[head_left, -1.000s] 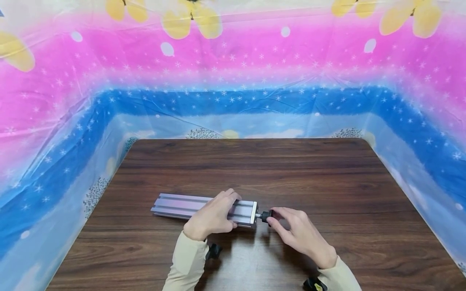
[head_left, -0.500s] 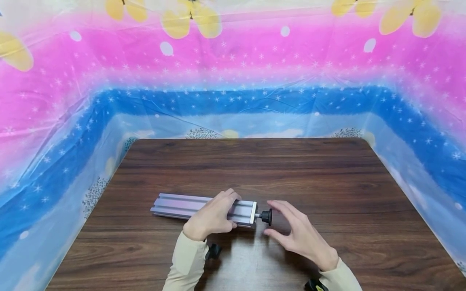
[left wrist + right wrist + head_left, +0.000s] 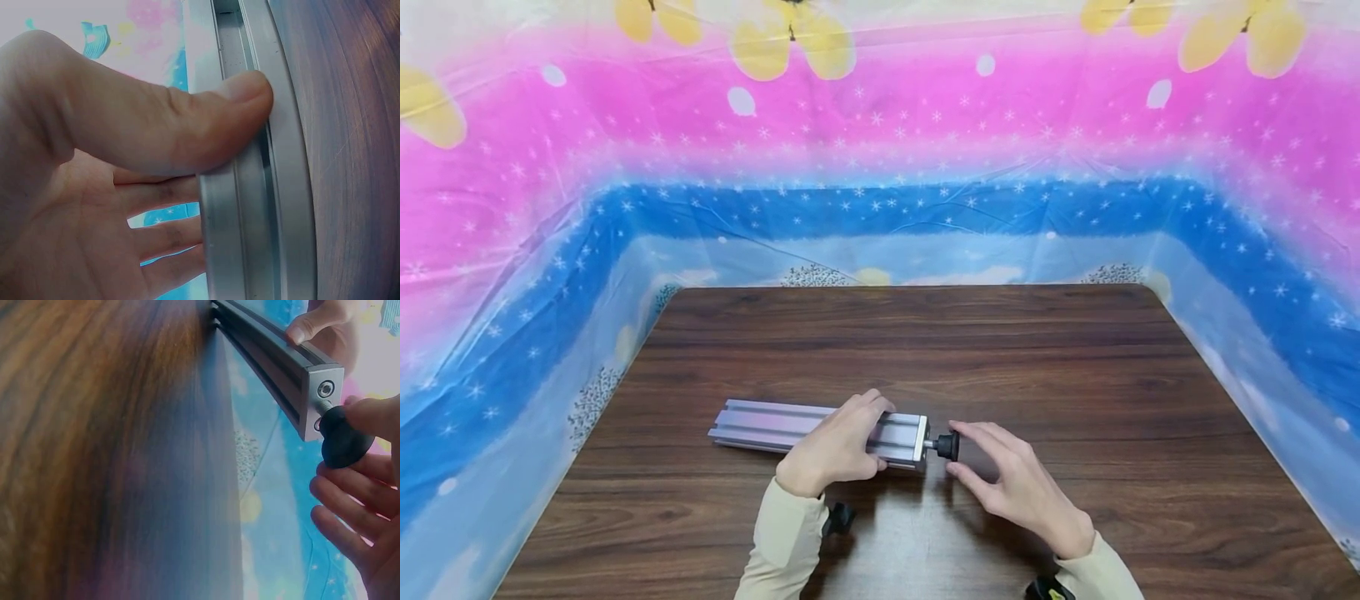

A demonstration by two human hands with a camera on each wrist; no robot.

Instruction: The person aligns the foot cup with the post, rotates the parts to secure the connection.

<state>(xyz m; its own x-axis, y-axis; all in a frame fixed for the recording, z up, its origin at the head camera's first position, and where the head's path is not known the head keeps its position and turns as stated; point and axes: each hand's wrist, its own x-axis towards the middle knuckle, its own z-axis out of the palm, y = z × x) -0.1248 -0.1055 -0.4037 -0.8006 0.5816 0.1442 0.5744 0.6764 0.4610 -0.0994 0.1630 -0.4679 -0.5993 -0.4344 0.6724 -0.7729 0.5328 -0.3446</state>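
Observation:
A silver aluminium extrusion (image 3: 760, 421) with grooves along its sides lies on the brown table. An end plate (image 3: 309, 400) with screws caps its right end. From that plate a black levelling foot (image 3: 947, 446) sticks out on a threaded stud (image 3: 324, 405). My left hand (image 3: 838, 446) grips the extrusion near the capped end, its thumb pressed along a groove in the left wrist view. Around the rim of the foot, my right hand (image 3: 1026, 479) has its thumb and index finger on opposite sides, pinching it; the other fingers (image 3: 350, 494) fan out below.
The wood-grain table (image 3: 925, 350) extends behind and to both sides of the extrusion. A pink and blue patterned cloth (image 3: 880, 208) hangs around its back and sides. Dark wrist straps (image 3: 841, 518) show beneath the sleeves.
My right thumb and fingers let go of the foot's rim and spread around half a second ago, then came back in on it. The left hand and the extrusion stay put.

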